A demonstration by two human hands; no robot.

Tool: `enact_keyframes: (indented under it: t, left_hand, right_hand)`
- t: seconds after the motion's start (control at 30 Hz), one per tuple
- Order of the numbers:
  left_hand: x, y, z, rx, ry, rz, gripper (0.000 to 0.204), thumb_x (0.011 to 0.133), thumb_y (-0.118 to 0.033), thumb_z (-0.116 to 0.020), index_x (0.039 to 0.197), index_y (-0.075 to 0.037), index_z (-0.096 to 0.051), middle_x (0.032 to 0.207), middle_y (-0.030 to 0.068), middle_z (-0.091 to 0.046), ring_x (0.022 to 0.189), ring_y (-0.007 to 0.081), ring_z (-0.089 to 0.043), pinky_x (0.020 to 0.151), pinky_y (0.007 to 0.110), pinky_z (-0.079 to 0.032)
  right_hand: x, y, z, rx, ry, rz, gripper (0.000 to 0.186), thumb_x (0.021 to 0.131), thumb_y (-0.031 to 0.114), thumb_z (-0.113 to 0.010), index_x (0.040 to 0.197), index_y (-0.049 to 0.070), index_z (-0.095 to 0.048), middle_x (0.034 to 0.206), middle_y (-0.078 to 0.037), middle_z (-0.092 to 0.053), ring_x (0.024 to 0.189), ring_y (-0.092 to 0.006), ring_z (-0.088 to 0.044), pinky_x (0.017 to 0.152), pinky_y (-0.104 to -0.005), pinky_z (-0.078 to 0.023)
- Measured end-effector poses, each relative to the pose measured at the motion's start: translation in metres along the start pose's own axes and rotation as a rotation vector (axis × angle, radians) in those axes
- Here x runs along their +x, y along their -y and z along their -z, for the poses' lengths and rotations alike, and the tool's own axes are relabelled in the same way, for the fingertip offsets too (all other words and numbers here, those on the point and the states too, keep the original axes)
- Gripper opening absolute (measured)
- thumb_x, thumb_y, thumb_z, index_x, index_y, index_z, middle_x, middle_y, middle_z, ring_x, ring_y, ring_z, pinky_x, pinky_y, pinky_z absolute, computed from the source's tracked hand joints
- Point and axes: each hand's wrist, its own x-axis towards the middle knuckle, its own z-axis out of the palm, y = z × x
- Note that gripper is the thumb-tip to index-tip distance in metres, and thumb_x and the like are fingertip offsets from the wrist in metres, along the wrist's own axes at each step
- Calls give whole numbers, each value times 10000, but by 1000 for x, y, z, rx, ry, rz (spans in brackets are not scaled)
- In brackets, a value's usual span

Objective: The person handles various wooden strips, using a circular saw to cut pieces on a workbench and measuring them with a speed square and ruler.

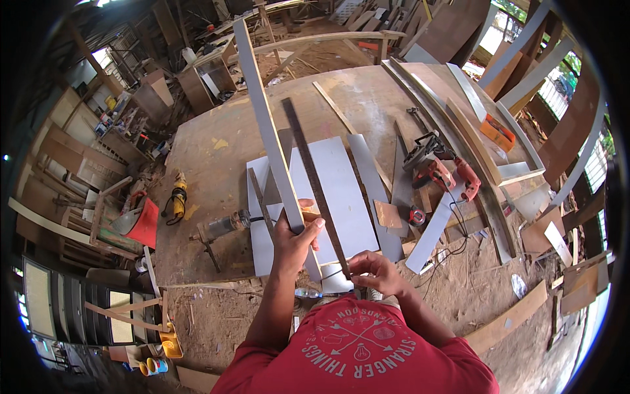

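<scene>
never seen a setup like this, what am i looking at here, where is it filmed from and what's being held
There is no machine here: the hands are a person's own, bare. The single picture comes from a wide fisheye camera on that person's head, looking down, so straight edges bend near the rim. The red shirt at the bottom is the wearer's.

The left hand grips a long white strip. The right hand holds the near end of a long dark strip.

In front is a wooden table. On it lie a white panel, a yellow tool to the left and a red tool to the right.
</scene>
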Motion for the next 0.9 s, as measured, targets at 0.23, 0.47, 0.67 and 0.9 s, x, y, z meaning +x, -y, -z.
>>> enact_keyframes:
  t: [0.23,0.47,0.67,0.9]
  left_hand:
    - [-1,-3,-13,138,50,-45,431,935,-79,-772,1307,24,-580,871,69,-701,553,73,-578,496,244,-492]
    - [-9,5,-28,218,79,10,439,905,-52,-771,1306,5,-603,878,78,-717,559,88,-582,497,251,-470]
    - [-13,14,-31,289,101,40,448,944,-77,-761,1351,-10,-587,959,102,-742,617,69,-613,532,242,-508]
    - [-12,17,-33,295,72,17,520,880,-56,-808,1348,15,-590,1058,122,-754,609,74,-609,523,247,-493]
  right_hand:
    - [33,77,20,-695,-325,487,323,943,-45,-719,1255,35,-697,1120,-110,-734,1012,-215,-734,835,-342,-586]
    - [80,144,26,-1002,-454,919,386,913,-58,-707,1286,40,-690,1064,-132,-727,867,-248,-717,750,-352,-567]
    - [103,142,14,-329,-413,559,436,1058,152,-666,1441,-24,-556,1108,-115,-753,968,-166,-708,921,-342,-552]
    - [108,128,16,-23,-283,390,351,1100,167,-609,1391,-26,-643,1087,-100,-762,1012,-149,-706,924,-298,-553]
